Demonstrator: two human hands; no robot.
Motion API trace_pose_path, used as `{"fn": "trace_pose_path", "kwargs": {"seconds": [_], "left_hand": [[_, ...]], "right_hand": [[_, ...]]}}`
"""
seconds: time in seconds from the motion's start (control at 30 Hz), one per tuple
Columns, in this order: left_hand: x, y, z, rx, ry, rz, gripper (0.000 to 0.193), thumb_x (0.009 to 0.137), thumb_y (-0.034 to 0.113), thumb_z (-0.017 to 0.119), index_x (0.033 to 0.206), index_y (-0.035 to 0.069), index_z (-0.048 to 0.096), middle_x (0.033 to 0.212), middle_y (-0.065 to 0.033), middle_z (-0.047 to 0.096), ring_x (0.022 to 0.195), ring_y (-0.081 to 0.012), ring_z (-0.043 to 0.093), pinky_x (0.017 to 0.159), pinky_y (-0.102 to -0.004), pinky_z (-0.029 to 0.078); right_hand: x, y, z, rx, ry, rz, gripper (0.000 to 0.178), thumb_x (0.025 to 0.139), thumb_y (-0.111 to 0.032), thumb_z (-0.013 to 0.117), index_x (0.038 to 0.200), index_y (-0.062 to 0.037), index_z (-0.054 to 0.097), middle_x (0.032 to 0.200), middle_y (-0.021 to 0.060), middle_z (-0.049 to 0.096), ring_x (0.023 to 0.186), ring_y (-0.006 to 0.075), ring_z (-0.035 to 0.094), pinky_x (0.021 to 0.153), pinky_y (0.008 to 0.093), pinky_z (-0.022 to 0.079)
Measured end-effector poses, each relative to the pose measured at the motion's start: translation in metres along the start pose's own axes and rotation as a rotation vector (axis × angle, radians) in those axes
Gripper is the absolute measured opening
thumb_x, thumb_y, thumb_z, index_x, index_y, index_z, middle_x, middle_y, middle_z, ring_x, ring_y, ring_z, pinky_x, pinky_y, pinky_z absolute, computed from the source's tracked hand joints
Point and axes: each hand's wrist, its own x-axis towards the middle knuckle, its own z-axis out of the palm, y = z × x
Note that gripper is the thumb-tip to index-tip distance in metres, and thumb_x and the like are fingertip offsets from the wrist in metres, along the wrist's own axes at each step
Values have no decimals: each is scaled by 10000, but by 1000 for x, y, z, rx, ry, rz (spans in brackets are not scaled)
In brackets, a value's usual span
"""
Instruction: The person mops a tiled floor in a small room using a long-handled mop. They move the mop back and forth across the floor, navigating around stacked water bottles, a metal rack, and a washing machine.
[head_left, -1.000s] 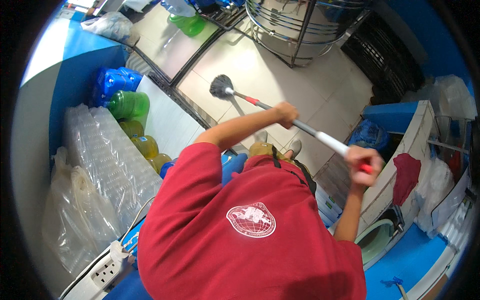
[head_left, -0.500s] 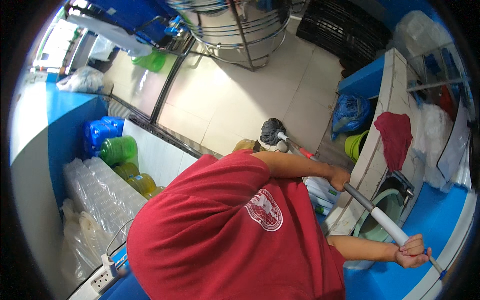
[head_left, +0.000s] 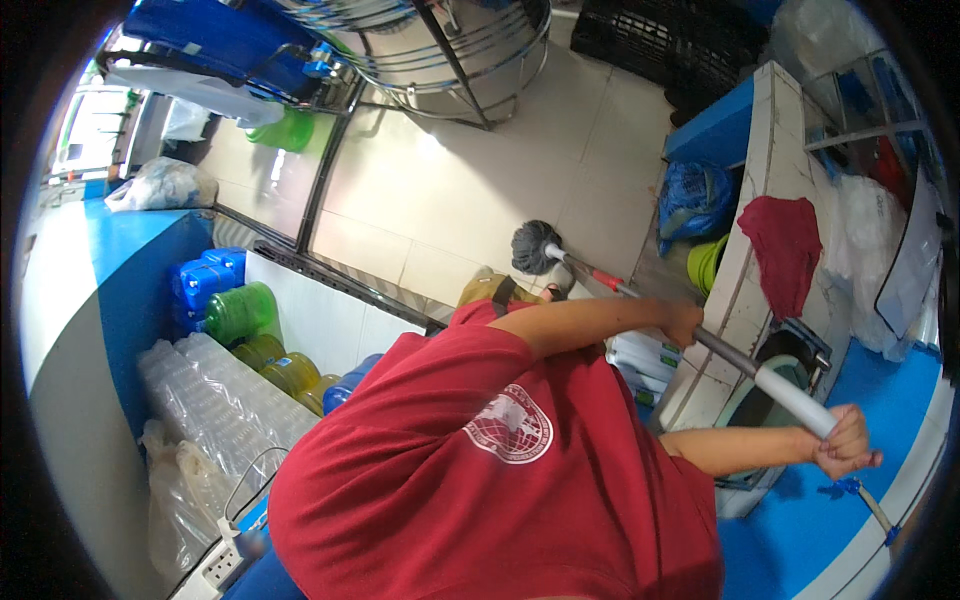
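A mop crosses the view, its round head of grey strings [head_left: 531,247] on the tiled floor near my feet. Its handle [head_left: 728,351] slopes to the right, with a red section, a grey shaft and a white end grip. My left hand [head_left: 684,324] is wrapped round the grey shaft. Farther along, my right hand [head_left: 846,440] is closed on the end of the white grip, its arm stretched out to the right. Beneath the handle, partly covered by it, stands a pale green tub [head_left: 752,412].
A red cloth [head_left: 782,255] lies over the tiled ledge on the right. Below that ledge sit a blue plastic bag [head_left: 694,203] and a lime green bucket [head_left: 706,262]. A round wire rack [head_left: 450,75] and black crates [head_left: 650,40] stand ahead. Large bottles [head_left: 242,310] line the left.
My right hand has moved away from me and a little to the right with the handle's end. Both hands keep hold of the mop. The whole view has shifted slightly.
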Motion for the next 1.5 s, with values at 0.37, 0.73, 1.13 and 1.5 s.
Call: {"fn": "trace_pose_path", "kwargs": {"seconds": [0.37, 0.73, 1.13, 1.5], "left_hand": [[-89, -71, -67, 227, 207, -261, 313, 660, 283, 622, 768, -8, 665, 831, -234, 658, 815, -396, 647, 769, -474, 511], [-322, -184, -92, 141, 935, -820, 190, 716, 127, 578, 869, 27, 631, 903, -221, 643, 902, -381, 618, 808, -448, 480], [-519, -150, -253, 325, -45, -1160, 777, 679, 296, 756, 1352, 77, 436, 1081, -166, 659, 984, -288, 641, 797, -392, 529], [-447, -220, -162, 409, 818, -735, 376, 736, 284, 721, 1027, 69, 618, 983, -174, 652, 961, -345, 615, 833, -427, 486]], "right_hand": [[-34, 137, 20, 418, -170, 207, 214, 898, -279, 409, 865, -102, 526, 428, -86, 398, 336, 43, 321, 418, 241, 275], [-121, 249, 206, 377, -657, 983, 430, 782, -334, 434, 858, 32, 644, 688, 65, 574, 580, 126, 502, 546, 252, 389], [-187, 298, 357, 419, -936, 735, 258, 835, -98, 392, 794, 24, 616, 637, 89, 560, 559, 140, 489, 560, 275, 422], [-175, 348, 334, 303, -522, 922, 377, 848, -224, 353, 796, 47, 610, 633, 88, 552, 567, 132, 480, 536, 259, 380]]}}
